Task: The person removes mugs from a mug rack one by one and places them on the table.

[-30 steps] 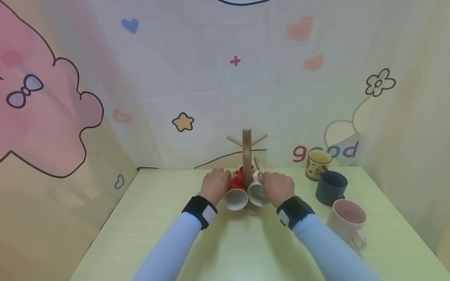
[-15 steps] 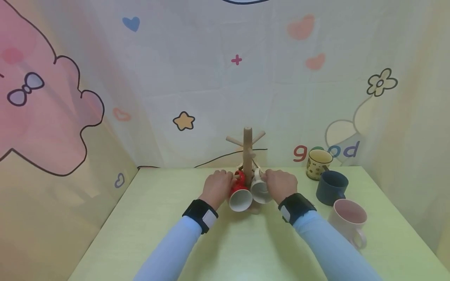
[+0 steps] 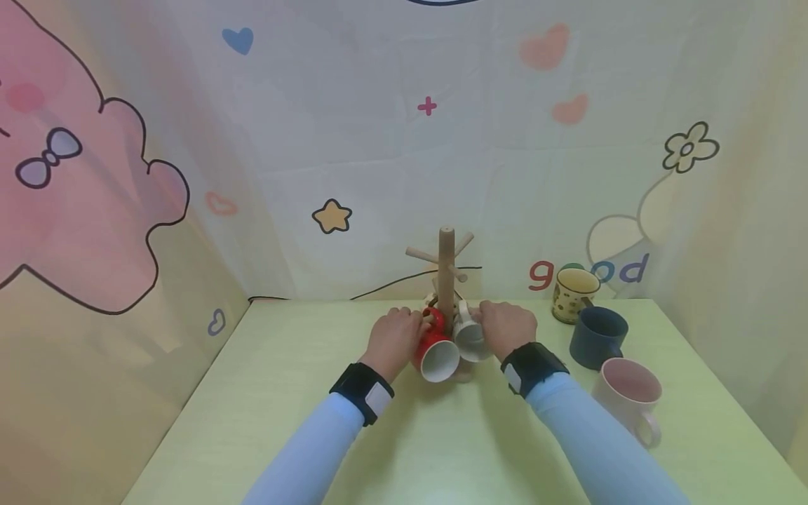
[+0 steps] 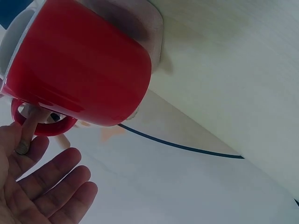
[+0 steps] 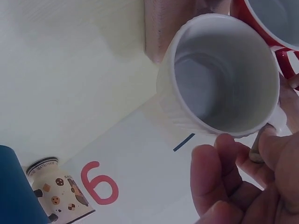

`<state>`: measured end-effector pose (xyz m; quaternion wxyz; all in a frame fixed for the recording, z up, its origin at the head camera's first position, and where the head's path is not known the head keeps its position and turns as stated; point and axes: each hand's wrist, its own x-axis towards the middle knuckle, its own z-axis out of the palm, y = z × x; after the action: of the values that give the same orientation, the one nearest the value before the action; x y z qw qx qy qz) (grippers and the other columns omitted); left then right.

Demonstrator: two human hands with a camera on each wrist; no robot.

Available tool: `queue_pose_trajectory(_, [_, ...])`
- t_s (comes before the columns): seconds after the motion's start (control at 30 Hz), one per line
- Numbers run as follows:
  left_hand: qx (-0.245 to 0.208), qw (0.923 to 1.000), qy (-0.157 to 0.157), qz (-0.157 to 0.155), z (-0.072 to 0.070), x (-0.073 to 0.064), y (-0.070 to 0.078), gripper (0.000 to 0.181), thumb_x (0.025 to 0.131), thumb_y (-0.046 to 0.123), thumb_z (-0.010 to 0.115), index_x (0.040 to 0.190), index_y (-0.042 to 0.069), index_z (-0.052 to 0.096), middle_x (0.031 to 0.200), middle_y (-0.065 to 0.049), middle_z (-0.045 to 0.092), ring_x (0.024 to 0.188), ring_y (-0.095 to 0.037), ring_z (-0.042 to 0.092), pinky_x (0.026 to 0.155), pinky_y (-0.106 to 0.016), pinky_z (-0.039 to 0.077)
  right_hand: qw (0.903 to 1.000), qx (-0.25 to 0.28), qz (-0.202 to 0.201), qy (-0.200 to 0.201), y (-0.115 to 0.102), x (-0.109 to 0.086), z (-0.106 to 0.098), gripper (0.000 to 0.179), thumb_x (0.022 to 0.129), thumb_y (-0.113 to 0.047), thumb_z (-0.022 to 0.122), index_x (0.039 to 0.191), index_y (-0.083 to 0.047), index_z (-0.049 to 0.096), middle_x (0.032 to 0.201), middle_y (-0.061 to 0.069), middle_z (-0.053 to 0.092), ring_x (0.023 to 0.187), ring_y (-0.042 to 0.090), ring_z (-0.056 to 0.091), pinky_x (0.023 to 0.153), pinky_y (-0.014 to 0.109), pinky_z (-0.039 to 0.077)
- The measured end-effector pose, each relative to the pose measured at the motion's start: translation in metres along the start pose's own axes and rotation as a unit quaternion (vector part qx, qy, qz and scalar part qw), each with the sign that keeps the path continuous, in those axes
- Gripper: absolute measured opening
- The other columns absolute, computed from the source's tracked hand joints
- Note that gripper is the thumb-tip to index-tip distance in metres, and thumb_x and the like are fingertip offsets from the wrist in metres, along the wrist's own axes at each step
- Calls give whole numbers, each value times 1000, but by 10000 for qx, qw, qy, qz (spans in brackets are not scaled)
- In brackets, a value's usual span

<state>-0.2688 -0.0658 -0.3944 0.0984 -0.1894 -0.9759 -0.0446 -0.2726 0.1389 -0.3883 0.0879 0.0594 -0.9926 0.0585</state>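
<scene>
A wooden mug tree [image 3: 446, 280] stands mid-table at the back. A red mug [image 3: 426, 353], white inside, hangs by its handle from a low peg on the left, its mouth tilted toward me. On the right a white mug [image 3: 470, 341] hangs likewise. My left hand [image 3: 395, 341] pinches the end of the peg [image 4: 29, 133] through the red mug's handle between thumb and forefinger, other fingers extended. With thumb and fingers my right hand [image 3: 508, 330] pinches the peg [image 5: 255, 153] bearing the white mug. Something beige behind the post is mostly hidden.
Along the table's right side stand a yellow patterned mug [image 3: 571, 294], a dark blue mug [image 3: 593, 344] and a pink mug [image 3: 621, 407]. A printed cloth [image 3: 379, 140] hangs at the table's back edge. Bare upper pegs [image 3: 421, 254] stick out from the post.
The mug tree has turned, its front side swinging rightward. The red mug has shifted right and forward, the white mug right and slightly back. Both hands keep their grip and moved slightly right.
</scene>
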Motion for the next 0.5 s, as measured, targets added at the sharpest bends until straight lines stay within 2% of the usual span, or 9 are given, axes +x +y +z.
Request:
queue_pose_trajectory(0.2, [172,9998,-58,13,0,-2,3,32,97,39,61,109,10,68,83,-4,62,78,-19,54,65,-25,50,10000,-40,-31,-73,-1,2,0,22,98,-27,64,105,-6,67,68,7,62,59,23,58,51,38,50])
queue_pose_trajectory(0.5, [342,9992,151,135,3,-3,9,29,97,36,64,102,8,69,80,-4,62,75,-19,53,63,-26,49,9995,52,10,-311,1,8,-2,23,97,-25,66,111,-7,65,73,9,63,62,25,59,55,40,53])
